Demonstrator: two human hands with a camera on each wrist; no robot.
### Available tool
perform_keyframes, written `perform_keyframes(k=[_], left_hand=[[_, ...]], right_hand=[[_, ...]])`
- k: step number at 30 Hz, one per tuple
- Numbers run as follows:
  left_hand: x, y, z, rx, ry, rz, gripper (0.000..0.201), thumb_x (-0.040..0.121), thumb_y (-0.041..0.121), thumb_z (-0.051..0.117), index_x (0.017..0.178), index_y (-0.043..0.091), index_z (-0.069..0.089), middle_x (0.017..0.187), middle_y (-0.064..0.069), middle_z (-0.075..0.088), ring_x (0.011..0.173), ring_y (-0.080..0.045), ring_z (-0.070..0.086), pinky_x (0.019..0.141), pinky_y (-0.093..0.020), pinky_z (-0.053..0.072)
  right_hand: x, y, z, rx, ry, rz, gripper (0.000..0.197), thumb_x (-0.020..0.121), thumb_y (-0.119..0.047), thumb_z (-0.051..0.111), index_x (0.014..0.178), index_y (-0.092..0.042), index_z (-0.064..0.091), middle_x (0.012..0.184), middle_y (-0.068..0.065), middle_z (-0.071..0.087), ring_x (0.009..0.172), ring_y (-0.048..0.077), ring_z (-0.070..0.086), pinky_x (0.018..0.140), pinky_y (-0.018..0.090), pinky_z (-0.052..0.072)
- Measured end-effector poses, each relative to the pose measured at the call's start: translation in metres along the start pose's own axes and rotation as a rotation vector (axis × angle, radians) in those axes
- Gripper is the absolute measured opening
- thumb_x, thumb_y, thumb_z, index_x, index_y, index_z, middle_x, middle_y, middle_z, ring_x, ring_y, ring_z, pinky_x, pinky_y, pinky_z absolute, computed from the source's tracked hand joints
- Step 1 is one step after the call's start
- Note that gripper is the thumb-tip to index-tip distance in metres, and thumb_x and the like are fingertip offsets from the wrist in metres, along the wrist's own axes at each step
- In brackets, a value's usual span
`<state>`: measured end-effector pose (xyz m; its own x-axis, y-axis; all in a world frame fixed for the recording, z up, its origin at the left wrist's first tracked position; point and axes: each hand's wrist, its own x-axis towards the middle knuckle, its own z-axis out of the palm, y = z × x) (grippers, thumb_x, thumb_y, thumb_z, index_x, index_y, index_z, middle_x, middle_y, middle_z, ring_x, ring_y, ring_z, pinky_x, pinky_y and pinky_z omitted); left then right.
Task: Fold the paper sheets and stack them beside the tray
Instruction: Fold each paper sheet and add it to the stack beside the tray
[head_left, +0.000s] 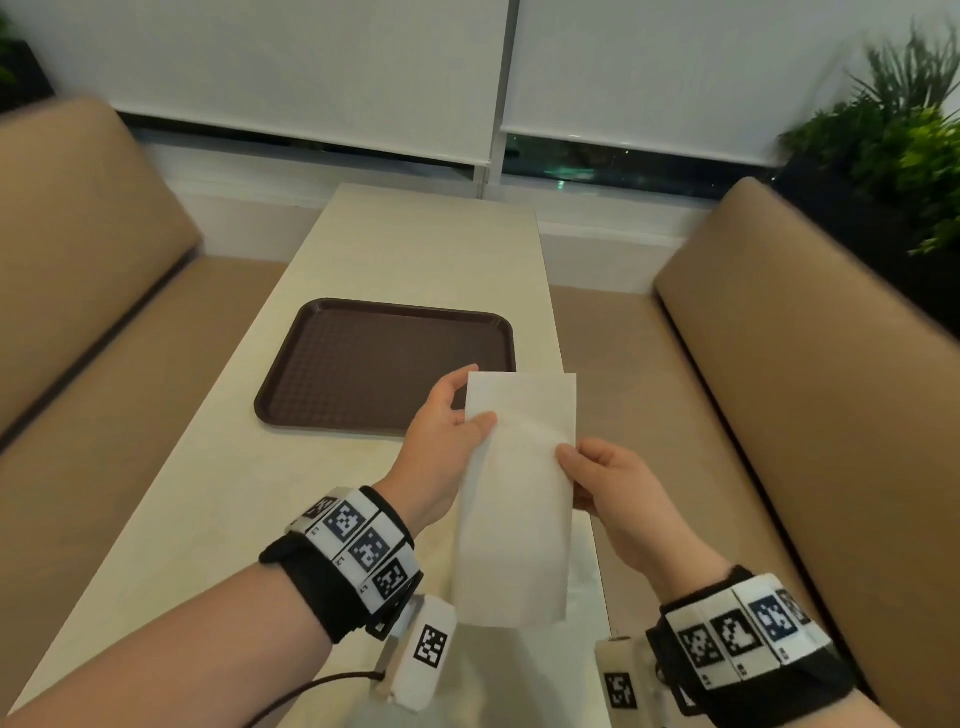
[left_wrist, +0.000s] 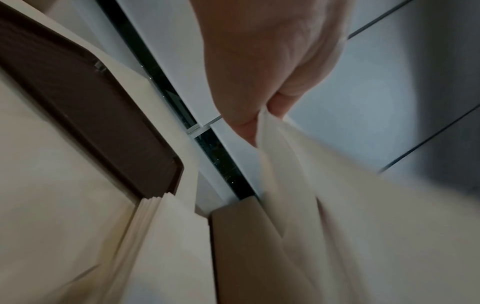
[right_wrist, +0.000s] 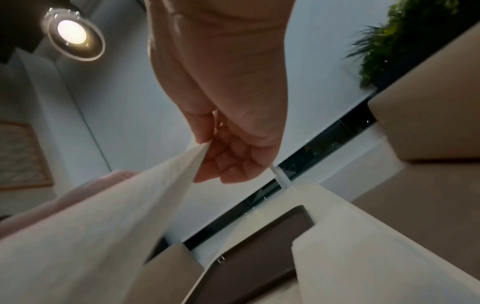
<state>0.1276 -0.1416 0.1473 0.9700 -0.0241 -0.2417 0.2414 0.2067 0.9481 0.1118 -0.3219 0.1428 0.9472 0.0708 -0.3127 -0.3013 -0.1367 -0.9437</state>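
- My left hand (head_left: 444, 431) pinches the left long edge of a folded white paper sheet (head_left: 514, 499), thumb on the near face and fingers behind it, up near its far end.
- My right hand (head_left: 618, 493) pinches the right long edge of the same sheet, thumb on top, a little nearer to me than the left hand.
- The sheet is held in the air above the table (head_left: 218, 499), a long narrow strip running from about 12 o'clock down to 6 o'clock, its near end hanging free between my wrists.
- In the left wrist view my thumb and fingers (left_wrist: 246, 123) press together on the sheet's edge, and the paper spreads away from them, blurred.
- In the right wrist view my thumb and forefinger close on the sheet's edge, with the other fingers (right_wrist: 233, 164) curled under.
- The brown tray (head_left: 384, 364) lies flat on the table at about 11 o'clock from my hands; the sheet's far corner overlaps its near right corner in the head view.
- A stack of folded sheets (left_wrist: 166, 236) lies on the table just beside the tray's corner, seen in the left wrist view and hidden behind the held sheet in the head view.
- Tan benches (head_left: 810, 374) flank the table at 3 and 9 o'clock, and a green plant (head_left: 904, 135) stands at about 2 o'clock.
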Motion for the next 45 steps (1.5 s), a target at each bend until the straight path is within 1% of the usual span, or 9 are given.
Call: perform_keyframes(k=[4, 7, 10, 13, 16, 25, 33, 39, 45], left_hand=[[0.008, -0.03, 0.003, 0.169, -0.085, -0.052, 0.072, 0.088, 0.008, 0.064, 0.144, 0.036, 0.027, 0.093, -0.01, 0.073, 0.089, -0.024, 0.071, 0.082, -0.045, 0.057], [0.015, -0.059, 0.005, 0.255, 0.016, -0.08, 0.068, 0.086, 0.006, 0.065, 0.141, 0.032, 0.035, 0.09, -0.01, 0.072, 0.085, -0.022, 0.071, 0.082, -0.047, 0.056], [0.025, -0.081, 0.006, 0.347, 0.078, -0.127, 0.064, 0.084, 0.009, 0.067, 0.138, 0.03, 0.04, 0.086, -0.008, 0.07, 0.08, -0.021, 0.068, 0.079, -0.038, 0.056], [0.038, -0.092, 0.012, 0.51, 0.062, -0.113, 0.059, 0.083, 0.012, 0.069, 0.135, 0.028, 0.045, 0.076, -0.002, 0.061, 0.072, -0.014, 0.061, 0.065, -0.02, 0.047], [0.057, -0.097, 0.02, 0.564, 0.069, -0.102, 0.063, 0.081, 0.013, 0.072, 0.135, 0.029, 0.044, 0.074, 0.003, 0.057, 0.069, -0.005, 0.056, 0.053, -0.009, 0.037], [0.093, -0.122, 0.027, 0.654, 0.054, -0.083, 0.071, 0.078, 0.011, 0.074, 0.14, 0.027, 0.041, 0.074, 0.003, 0.052, 0.068, -0.007, 0.052, 0.059, -0.012, 0.037], [0.083, -0.125, 0.021, 0.511, 0.127, -0.132, 0.068, 0.09, 0.035, 0.062, 0.147, 0.021, 0.026, 0.137, 0.002, 0.044, 0.123, -0.017, 0.046, 0.105, -0.034, 0.039], [0.07, -0.118, 0.025, 0.356, -0.101, -0.305, 0.075, 0.096, 0.05, 0.044, 0.152, 0.031, -0.001, 0.152, -0.001, 0.031, 0.14, -0.018, 0.031, 0.114, -0.033, 0.026], [0.048, -0.068, -0.04, 0.355, -0.038, -0.212, 0.061, 0.096, 0.051, 0.045, 0.149, 0.03, 0.025, 0.153, 0.002, 0.031, 0.136, -0.018, 0.036, 0.109, -0.036, 0.032]], right_hand=[[0.009, 0.025, -0.01, 0.056, 0.189, 0.041, 0.028, 0.095, -0.022, 0.056, 0.085, 0.003, 0.063, 0.081, 0.014, 0.062, 0.073, 0.023, 0.054, 0.07, 0.036, 0.044], [0.003, 0.045, -0.013, 0.062, 0.118, 0.14, 0.017, 0.092, -0.017, 0.06, 0.089, -0.001, 0.064, 0.085, 0.014, 0.07, 0.073, 0.022, 0.062, 0.068, 0.035, 0.048], [0.0, 0.072, -0.012, -0.125, 0.097, 0.209, 0.043, 0.074, -0.031, 0.064, 0.087, 0.008, 0.056, 0.078, 0.024, 0.061, 0.069, 0.019, 0.053, 0.065, 0.033, 0.041], [0.011, 0.083, -0.019, -0.288, 0.243, 0.207, 0.027, 0.084, -0.02, 0.067, 0.066, -0.01, 0.049, 0.059, -0.001, 0.045, 0.057, 0.013, 0.04, 0.053, 0.024, 0.032], [0.026, 0.085, -0.027, -0.469, 0.299, 0.143, 0.023, 0.086, -0.02, 0.067, 0.07, -0.017, 0.051, 0.062, -0.005, 0.046, 0.055, 0.01, 0.042, 0.05, 0.022, 0.03], [0.06, 0.103, -0.032, -0.632, 0.277, 0.164, 0.019, 0.088, -0.025, 0.066, 0.098, -0.019, 0.05, 0.063, -0.004, 0.053, 0.053, 0.01, 0.05, 0.047, 0.022, 0.039], [0.063, 0.122, -0.034, -0.526, 0.273, 0.172, 0.058, 0.088, -0.035, 0.066, 0.137, -0.018, 0.039, 0.111, -0.008, 0.047, 0.105, 0.014, 0.051, 0.087, 0.027, 0.043], [0.056, 0.112, -0.033, -0.388, 0.146, 0.367, 0.069, 0.092, -0.05, 0.052, 0.148, -0.021, 0.026, 0.138, 0.005, 0.053, 0.118, 0.025, 0.056, 0.101, 0.043, 0.045], [0.013, 0.034, -0.004, -0.591, 0.28, 0.011, 0.059, 0.093, -0.04, 0.055, 0.146, -0.027, 0.033, 0.148, -0.004, 0.038, 0.132, 0.023, 0.041, 0.105, 0.041, 0.036]])
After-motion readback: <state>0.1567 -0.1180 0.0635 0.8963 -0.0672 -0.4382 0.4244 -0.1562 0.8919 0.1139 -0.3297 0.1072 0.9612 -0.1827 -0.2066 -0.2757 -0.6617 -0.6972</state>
